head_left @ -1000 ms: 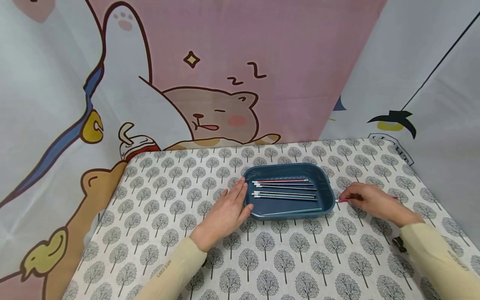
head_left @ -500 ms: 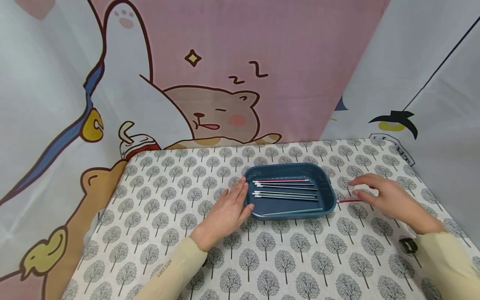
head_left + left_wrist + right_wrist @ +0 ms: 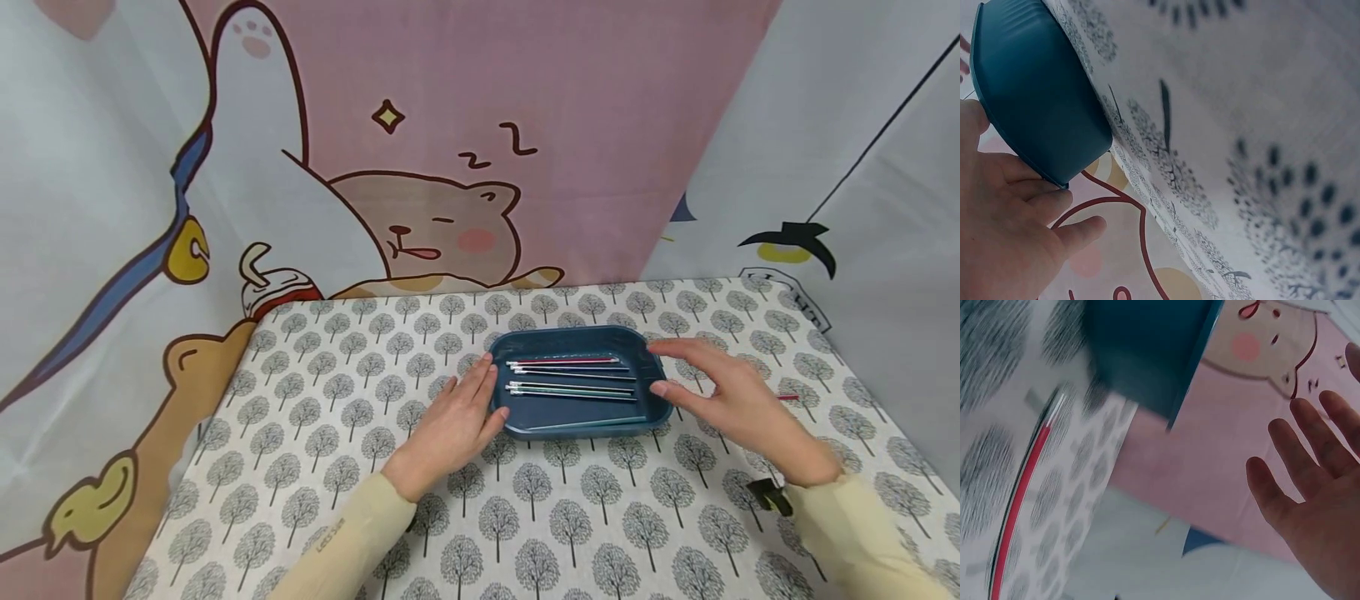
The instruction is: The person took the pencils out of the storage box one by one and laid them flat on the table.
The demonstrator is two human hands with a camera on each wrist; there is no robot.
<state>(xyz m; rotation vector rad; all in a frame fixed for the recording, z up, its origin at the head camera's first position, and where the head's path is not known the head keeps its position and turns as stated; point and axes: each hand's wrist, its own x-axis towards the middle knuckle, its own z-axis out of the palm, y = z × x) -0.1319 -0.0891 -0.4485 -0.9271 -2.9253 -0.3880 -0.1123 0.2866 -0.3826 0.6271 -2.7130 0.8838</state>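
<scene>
A dark blue plastic tray [image 3: 555, 410] holds several slim pencils [image 3: 573, 390] lying side by side, most with white ends to the left. At its left end my left hand [image 3: 447, 425] rests with extended fingers along the rim; the left wrist view shows these fingers [image 3: 1054, 206] against the tray's edge. My right hand [image 3: 731, 400] hovers at the right rim, thumb and fingers spread and nothing between them. Below and beyond it, a red pencil [image 3: 1019, 494] with a pale end lies on the cloth, mostly hidden by the hand in the head view.
A white cloth [image 3: 360, 517] printed with grey trees covers the table. Behind and to the sides hangs a curtain [image 3: 600, 150] with cartoon animals. A dark wrist strap piece [image 3: 770, 497] shows by the right sleeve.
My right hand has let go of the red pencil, lifted off to the right, then come left to the tray's right rim. The pencil stays on the cloth; my left hand keeps its place.
</scene>
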